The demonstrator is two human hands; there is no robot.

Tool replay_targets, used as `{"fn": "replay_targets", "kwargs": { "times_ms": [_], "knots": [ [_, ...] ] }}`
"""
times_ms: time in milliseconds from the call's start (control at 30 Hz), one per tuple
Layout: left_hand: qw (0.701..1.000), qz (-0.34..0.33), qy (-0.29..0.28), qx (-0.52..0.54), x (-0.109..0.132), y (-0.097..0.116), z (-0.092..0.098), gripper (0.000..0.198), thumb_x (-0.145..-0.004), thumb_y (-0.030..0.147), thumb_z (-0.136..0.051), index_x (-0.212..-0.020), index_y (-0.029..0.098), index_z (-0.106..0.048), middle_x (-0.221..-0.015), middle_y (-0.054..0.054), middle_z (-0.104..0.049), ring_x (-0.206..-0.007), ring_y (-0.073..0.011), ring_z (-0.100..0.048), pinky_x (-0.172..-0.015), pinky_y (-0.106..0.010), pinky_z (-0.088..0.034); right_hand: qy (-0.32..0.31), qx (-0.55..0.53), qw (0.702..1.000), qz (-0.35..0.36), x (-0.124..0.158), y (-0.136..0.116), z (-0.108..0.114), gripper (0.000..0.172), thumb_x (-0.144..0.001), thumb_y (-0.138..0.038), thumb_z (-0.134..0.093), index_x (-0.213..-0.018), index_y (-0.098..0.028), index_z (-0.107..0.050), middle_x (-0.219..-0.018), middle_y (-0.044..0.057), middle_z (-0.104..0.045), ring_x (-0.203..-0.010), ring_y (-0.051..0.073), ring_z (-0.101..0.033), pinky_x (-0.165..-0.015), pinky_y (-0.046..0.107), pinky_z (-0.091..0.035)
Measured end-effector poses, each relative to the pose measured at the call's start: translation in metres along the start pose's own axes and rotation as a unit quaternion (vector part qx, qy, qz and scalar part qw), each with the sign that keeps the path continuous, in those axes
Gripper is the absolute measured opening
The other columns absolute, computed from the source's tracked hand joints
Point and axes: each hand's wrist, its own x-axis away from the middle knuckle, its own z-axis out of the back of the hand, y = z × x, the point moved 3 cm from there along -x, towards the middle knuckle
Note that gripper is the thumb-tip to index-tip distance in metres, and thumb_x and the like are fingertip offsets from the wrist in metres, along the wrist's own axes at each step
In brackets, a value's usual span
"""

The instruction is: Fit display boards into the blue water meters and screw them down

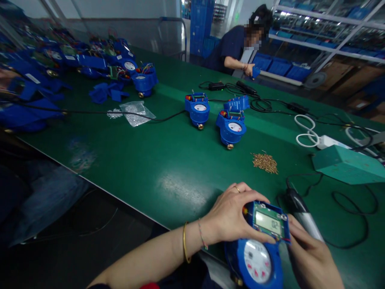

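Note:
A blue water meter (258,257) with a white dial and a small LCD circuit board on top sits at the near edge of the green table (168,168). My left hand (231,216) curls over the meter's left side and grips it beside the board. My right hand (313,257) is closed around a grey electric screwdriver (302,214) and touches the meter's right side. The screwdriver's tip is hidden behind the meter.
A pile of small brass screws (265,162) lies just beyond. Two more blue meters (198,110) (231,127) stand mid-table, many others at far left. A green box (345,164), cables and a white power strip (326,141) lie right. A person (240,48) works across the table.

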Motion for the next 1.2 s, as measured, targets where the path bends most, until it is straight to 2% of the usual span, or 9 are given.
{"fn": "replay_targets", "kwargs": {
  "times_ms": [167,367,500,567,633,700,767,1000,1200],
  "knots": [
    [1.000,0.015,0.003,0.003,0.000,0.001,0.000,0.056,-0.055,0.033,-0.091,-0.107,0.029,-0.069,-0.101,-0.002,-0.064,-0.099,-0.0228,-0.062,-0.090,-0.036,-0.050,0.111,-0.042,0.992,-0.052,0.022,0.012,-0.013,0.019,-0.086,-0.040,-0.070,-0.088,-0.023,-0.076,-0.103,0.009,-0.067,-0.090,0.024,-0.063,-0.077,0.028,-0.056],
    [1.000,0.024,0.004,0.005,0.000,0.002,0.001,0.056,-0.055,0.034,-0.092,-0.106,0.028,-0.069,-0.098,-0.002,-0.064,-0.097,-0.0226,-0.061,-0.088,-0.036,-0.050,0.198,0.008,0.979,-0.046,0.029,0.022,-0.016,0.017,-0.083,-0.038,-0.072,-0.082,-0.021,-0.069,-0.099,0.010,-0.068,-0.090,0.029,-0.067,-0.076,0.036,-0.058],
    [1.000,0.030,0.003,-0.006,0.000,0.002,0.002,0.058,-0.054,0.035,-0.092,-0.107,0.028,-0.069,-0.099,-0.003,-0.062,-0.097,-0.0223,-0.060,-0.088,-0.035,-0.050,0.239,-0.001,0.969,-0.060,0.036,0.033,-0.023,0.029,-0.090,-0.043,-0.064,-0.111,-0.022,-0.059,-0.099,0.010,-0.068,-0.065,0.021,-0.065,-0.053,0.031,-0.054],
    [0.999,0.030,-0.006,-0.018,-0.001,0.002,0.002,0.057,-0.055,0.035,-0.092,-0.107,0.028,-0.070,-0.097,-0.003,-0.062,-0.097,-0.0226,-0.060,-0.089,-0.036,-0.050,0.243,-0.004,0.968,-0.063,0.037,0.030,-0.027,0.038,-0.094,-0.045,-0.057,-0.125,-0.022,-0.054,-0.105,0.012,-0.069,-0.068,0.021,-0.066,-0.052,0.029,-0.052],
    [0.999,0.030,-0.012,-0.030,-0.002,0.003,0.003,0.057,-0.055,0.037,-0.092,-0.107,0.028,-0.070,-0.096,-0.002,-0.062,-0.096,-0.0229,-0.060,-0.089,-0.037,-0.050,0.233,-0.003,0.971,-0.050,0.035,0.019,-0.031,0.045,-0.096,-0.047,-0.052,-0.134,-0.022,-0.050,-0.123,0.013,-0.064,-0.094,0.027,-0.069,-0.066,0.030,-0.057],
    [0.998,0.034,-0.018,-0.041,-0.003,0.003,0.003,0.059,-0.055,0.038,-0.092,-0.108,0.028,-0.069,-0.095,-0.002,-0.061,-0.095,-0.0234,-0.059,-0.088,-0.037,-0.050,0.194,0.005,0.981,-0.016,0.028,0.005,-0.035,0.055,-0.093,-0.050,-0.057,-0.140,-0.022,-0.047,-0.140,0.012,-0.055,-0.120,0.032,-0.059,-0.085,0.034,-0.056],
    [0.997,0.036,-0.030,-0.053,-0.004,0.003,0.003,0.062,-0.055,0.040,-0.091,-0.111,0.029,-0.069,-0.096,-0.003,-0.061,-0.096,-0.0243,-0.058,-0.086,-0.037,-0.050,0.150,0.007,0.989,0.013,0.021,-0.005,-0.038,0.066,-0.086,-0.051,-0.066,-0.142,-0.023,-0.047,-0.147,0.011,-0.050,-0.130,0.034,-0.051,-0.095,0.037,-0.054],
    [0.993,0.038,-0.054,-0.094,-0.006,0.002,0.004,0.061,-0.057,0.047,-0.089,-0.111,0.028,-0.066,-0.099,-0.003,-0.059,-0.097,-0.0260,-0.057,-0.085,-0.038,-0.049,0.071,-0.060,0.996,-0.001,0.007,0.006,-0.024,0.065,-0.075,-0.035,-0.081,-0.134,-0.027,-0.056,-0.136,0.009,-0.061,-0.120,0.029,-0.062,-0.091,0.032,-0.059],
    [0.991,0.036,-0.062,-0.109,-0.008,0.002,0.004,0.057,-0.059,0.046,-0.087,-0.108,0.027,-0.064,-0.096,-0.004,-0.059,-0.097,-0.0269,-0.058,-0.084,-0.038,-0.049,0.020,0.010,0.999,0.040,-0.005,-0.013,-0.015,0.060,-0.074,-0.035,-0.082,-0.130,-0.029,-0.061,-0.131,0.006,-0.065,-0.114,0.027,-0.066,-0.088,0.030,-0.061]
  ]
}}
